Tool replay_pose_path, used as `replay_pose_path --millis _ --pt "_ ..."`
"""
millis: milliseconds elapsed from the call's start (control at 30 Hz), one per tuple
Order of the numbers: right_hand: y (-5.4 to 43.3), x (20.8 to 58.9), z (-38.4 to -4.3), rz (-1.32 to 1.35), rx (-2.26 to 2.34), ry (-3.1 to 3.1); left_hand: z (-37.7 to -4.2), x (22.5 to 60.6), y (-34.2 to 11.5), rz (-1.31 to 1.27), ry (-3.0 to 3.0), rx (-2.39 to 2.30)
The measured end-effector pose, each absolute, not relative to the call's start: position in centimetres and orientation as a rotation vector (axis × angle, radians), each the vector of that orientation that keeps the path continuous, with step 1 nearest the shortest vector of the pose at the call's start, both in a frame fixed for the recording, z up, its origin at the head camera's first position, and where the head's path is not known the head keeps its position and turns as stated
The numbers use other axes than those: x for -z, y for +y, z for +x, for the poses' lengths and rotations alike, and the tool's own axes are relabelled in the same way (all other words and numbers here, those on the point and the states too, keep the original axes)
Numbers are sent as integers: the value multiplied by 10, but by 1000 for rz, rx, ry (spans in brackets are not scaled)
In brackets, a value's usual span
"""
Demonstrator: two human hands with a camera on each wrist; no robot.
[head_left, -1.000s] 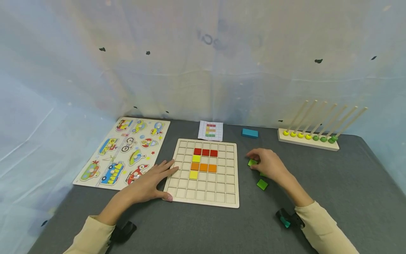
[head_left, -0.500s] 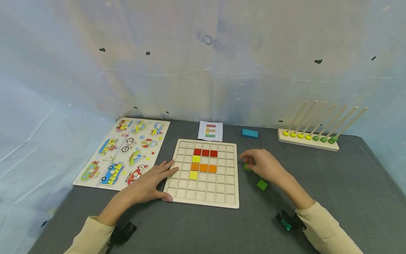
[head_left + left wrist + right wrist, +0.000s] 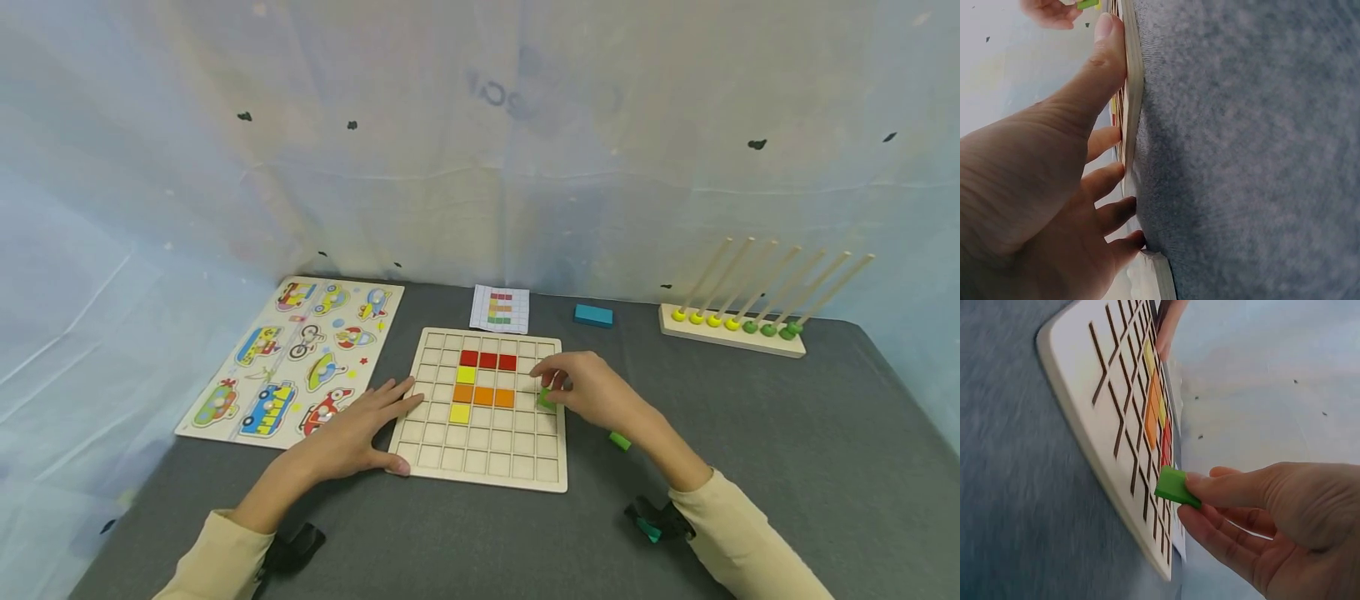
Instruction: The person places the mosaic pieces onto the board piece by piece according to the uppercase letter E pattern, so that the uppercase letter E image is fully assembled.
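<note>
A pale wooden grid board [image 3: 480, 454] lies on the grey table, with red tiles [image 3: 487, 361], yellow tiles [image 3: 466, 375] and orange tiles [image 3: 483, 396] set in its squares. My left hand [image 3: 360, 429] rests on the board's left edge, fingers spread, thumb at the near corner. Above the board's right side, my right hand [image 3: 592, 392] pinches a green tile [image 3: 1175, 486] between thumb and fingers; whether it is one tile or a stack, I cannot tell. Another green tile [image 3: 619, 441] lies on the table, partly hidden by the right wrist.
A printed pattern card [image 3: 499, 309] lies behind the board, with a blue block [image 3: 593, 315] to its right. A picture puzzle board [image 3: 300, 367] lies at left, close to my left hand. At back right stands a peg stand [image 3: 731, 331] with yellow and green beads.
My right hand has picked up green from the table and carried it left, over the board's right edge. The left hand has stayed where it was.
</note>
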State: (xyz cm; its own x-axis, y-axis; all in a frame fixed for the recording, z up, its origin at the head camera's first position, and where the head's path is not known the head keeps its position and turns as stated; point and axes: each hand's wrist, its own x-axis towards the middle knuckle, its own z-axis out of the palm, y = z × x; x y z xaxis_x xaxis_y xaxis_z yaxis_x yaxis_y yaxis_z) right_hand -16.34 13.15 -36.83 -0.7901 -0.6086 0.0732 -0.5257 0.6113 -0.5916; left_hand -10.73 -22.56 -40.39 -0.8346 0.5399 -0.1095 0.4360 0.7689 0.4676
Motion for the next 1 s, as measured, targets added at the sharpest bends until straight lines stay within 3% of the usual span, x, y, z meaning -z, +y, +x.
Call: replay_pose_path --millis 433,1000 --pt "79 371 -156 -1168 1019 2518 -107 405 -225 774 2735 -637" --pt "30 382 -146 -1259 969 2438 -108 407 -227 766 2743 -615"
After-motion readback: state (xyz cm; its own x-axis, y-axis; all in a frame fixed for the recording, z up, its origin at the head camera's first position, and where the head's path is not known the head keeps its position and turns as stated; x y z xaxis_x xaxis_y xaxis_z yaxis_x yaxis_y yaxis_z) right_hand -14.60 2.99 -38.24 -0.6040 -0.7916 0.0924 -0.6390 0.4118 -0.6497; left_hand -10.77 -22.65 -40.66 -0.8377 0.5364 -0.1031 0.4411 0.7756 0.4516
